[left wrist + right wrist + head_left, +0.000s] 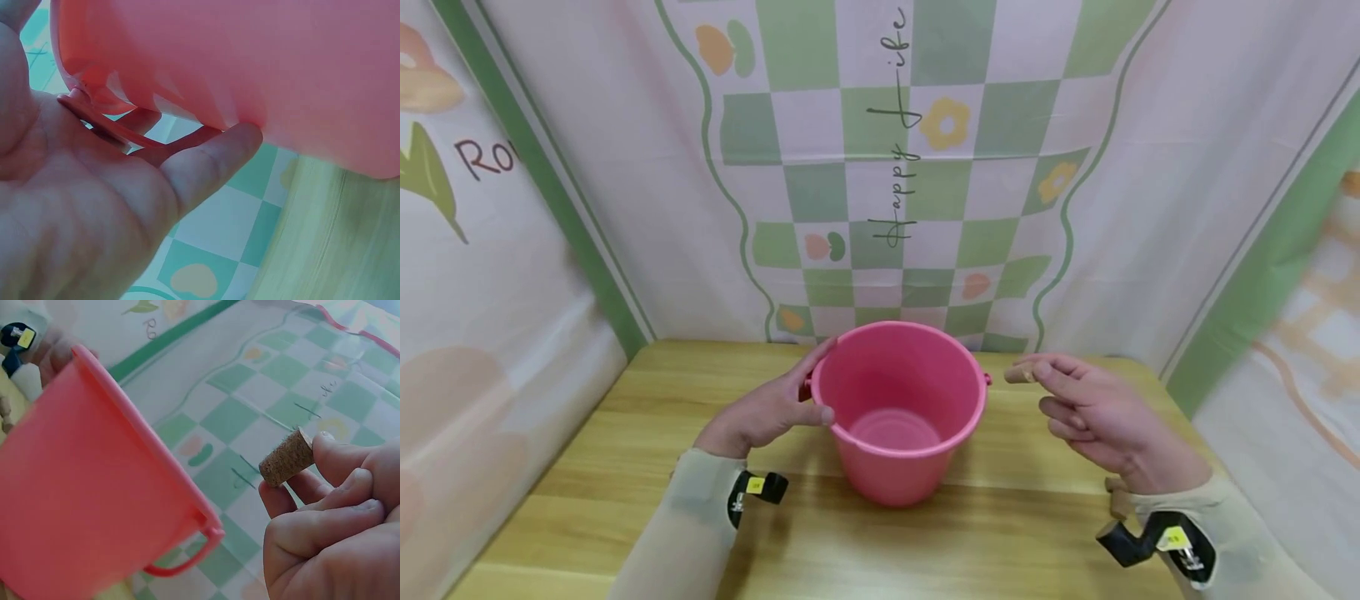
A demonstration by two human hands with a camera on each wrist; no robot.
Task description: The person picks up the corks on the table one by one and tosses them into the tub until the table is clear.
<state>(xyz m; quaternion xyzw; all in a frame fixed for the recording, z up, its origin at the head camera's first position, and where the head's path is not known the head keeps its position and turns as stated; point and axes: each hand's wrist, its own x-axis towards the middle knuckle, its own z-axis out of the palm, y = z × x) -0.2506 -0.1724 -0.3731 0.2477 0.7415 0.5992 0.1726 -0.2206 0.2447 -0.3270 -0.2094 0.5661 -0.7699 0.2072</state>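
A pink bucket (898,475) stands upright on the wooden table, its mouth tipped toward the head camera and nothing visible inside. My left hand (767,408) holds its left rim, thumb over the edge and fingers along the outer wall. In the left wrist view the bucket's handle (109,125) passes between the palm and the wall (250,62). To the right of the bucket, apart from it, my right hand (1097,408) pinches a small tapered cork (287,457) between thumb and fingers. The cork (1018,373) is just above the height of the table's back part.
Brown cork-like pieces (1118,498) lie on the table (1000,533) beneath the right wrist, partly hidden by it. A checked fabric (880,183) hangs behind the table, and printed cloth walls (497,333) close in both sides.
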